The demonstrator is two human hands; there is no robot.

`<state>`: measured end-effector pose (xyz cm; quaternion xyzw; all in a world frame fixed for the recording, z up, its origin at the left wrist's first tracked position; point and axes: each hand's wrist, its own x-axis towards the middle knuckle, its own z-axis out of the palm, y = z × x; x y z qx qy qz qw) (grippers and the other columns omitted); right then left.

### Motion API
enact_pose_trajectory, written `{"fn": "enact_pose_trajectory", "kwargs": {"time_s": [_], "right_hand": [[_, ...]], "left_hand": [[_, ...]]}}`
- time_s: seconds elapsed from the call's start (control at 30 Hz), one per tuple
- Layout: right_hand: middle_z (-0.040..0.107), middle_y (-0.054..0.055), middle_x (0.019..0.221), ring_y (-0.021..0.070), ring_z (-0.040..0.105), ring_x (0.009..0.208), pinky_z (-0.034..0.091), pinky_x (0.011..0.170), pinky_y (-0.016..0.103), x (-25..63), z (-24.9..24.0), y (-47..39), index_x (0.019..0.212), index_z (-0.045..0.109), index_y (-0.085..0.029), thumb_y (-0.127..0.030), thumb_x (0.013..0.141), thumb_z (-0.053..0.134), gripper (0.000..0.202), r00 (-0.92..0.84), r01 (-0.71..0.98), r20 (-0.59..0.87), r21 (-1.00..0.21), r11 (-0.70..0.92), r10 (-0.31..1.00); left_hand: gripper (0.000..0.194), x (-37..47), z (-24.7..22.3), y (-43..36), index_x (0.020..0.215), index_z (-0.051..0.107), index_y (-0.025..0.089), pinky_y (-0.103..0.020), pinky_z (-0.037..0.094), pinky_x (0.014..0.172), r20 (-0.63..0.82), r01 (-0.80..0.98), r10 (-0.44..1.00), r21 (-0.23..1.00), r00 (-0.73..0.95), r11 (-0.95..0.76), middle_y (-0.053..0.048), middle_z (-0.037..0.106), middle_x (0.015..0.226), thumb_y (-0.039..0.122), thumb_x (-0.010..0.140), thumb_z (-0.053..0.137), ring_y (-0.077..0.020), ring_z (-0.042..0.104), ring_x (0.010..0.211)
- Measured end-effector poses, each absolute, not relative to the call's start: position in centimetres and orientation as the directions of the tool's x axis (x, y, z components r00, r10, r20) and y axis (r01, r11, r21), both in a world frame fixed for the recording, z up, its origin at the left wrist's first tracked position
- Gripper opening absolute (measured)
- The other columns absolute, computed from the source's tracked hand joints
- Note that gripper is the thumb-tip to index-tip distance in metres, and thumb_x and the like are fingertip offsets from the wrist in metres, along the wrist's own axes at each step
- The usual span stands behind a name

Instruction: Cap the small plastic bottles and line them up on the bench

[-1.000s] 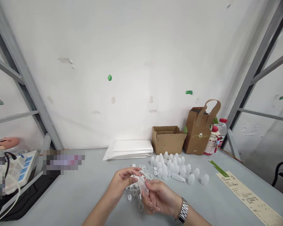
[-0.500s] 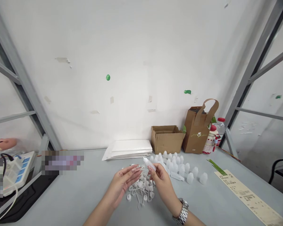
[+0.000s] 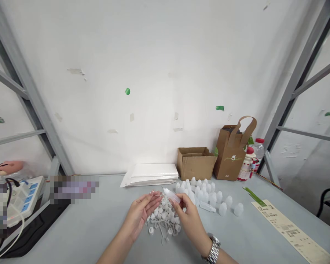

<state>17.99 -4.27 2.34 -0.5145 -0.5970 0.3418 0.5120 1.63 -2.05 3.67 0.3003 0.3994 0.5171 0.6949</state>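
Note:
A small translucent squeeze bottle (image 3: 171, 195) with a thin nozzle is held in my right hand (image 3: 187, 211), tilted so the nozzle points up and left. My left hand (image 3: 143, 209) is beside the nozzle, its thumb pressed toward the fingertips. Whatever lies between those fingertips is too small to make out. Below both hands sits a pile of white caps with looped straps (image 3: 165, 218), partly covered by the fingers. Several more translucent bottles (image 3: 205, 196) are grouped to the right, most standing upright. One bottle (image 3: 208, 207) lies on its side among them.
White padded envelopes (image 3: 151, 174) are stacked by the wall, next to an open cardboard box (image 3: 196, 163) and a brown paper bag (image 3: 229, 157). A printed paper strip (image 3: 291, 231) lies on the right. At the left are a power strip (image 3: 30, 194) and a black mat (image 3: 41, 231).
The bottle in my right hand has tipped lower and shifted slightly left, its nozzle nearer my left fingertips. The camera view has shifted a little.

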Motion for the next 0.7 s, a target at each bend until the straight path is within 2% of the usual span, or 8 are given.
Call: {"fn": "enact_pose_trajectory", "kwargs": {"time_s": [0.23, 0.4, 0.7], "right_hand": [[0.057, 0.002, 0.07, 0.0158, 0.049, 0.066, 0.04, 0.063, 0.026, 17.74, 2.14, -4.71, 0.081, 0.059, -0.019, -0.044, 0.078, 0.052, 0.026, 0.009, 0.375, 0.321, -0.879, 0.295, 0.947], [0.056, 0.002, 0.071, 0.017, 0.05, 0.068, 0.04, 0.065, 0.028, 17.67, 1.97, -4.82, 0.082, 0.058, -0.018, -0.044, 0.08, 0.05, 0.027, -0.005, 0.416, 0.322, -0.86, 0.295, 0.947], [0.056, 0.002, 0.07, 0.0171, 0.049, 0.068, 0.039, 0.064, 0.028, 17.75, 1.89, -4.95, 0.083, 0.059, -0.018, -0.044, 0.079, 0.05, 0.028, -0.008, 0.441, 0.324, -0.848, 0.294, 0.946]], "left_hand": [[0.006, 1.51, 3.14, -1.76, 0.075, 0.069, 0.01, -0.026, 0.048, 0.088, -0.234, -0.5, 0.968, 0.83, 0.09, 0.247, -0.012, 0.071, 0.09, 0.012, 0.069, 0.066, -0.019, 0.066, 0.087], [0.009, 1.53, 2.94, -1.69, 0.076, 0.07, 0.011, -0.025, 0.049, 0.086, -0.2, -0.495, 0.973, 0.838, 0.114, 0.23, -0.011, 0.071, 0.091, 0.017, 0.069, 0.067, -0.0183, 0.066, 0.087], [0.005, 1.49, 2.7, -1.64, 0.073, 0.07, 0.011, -0.021, 0.051, 0.081, -0.235, -0.503, 0.969, 0.83, 0.073, 0.239, -0.009, 0.072, 0.084, 0.011, 0.069, 0.067, -0.0156, 0.067, 0.079]]}}
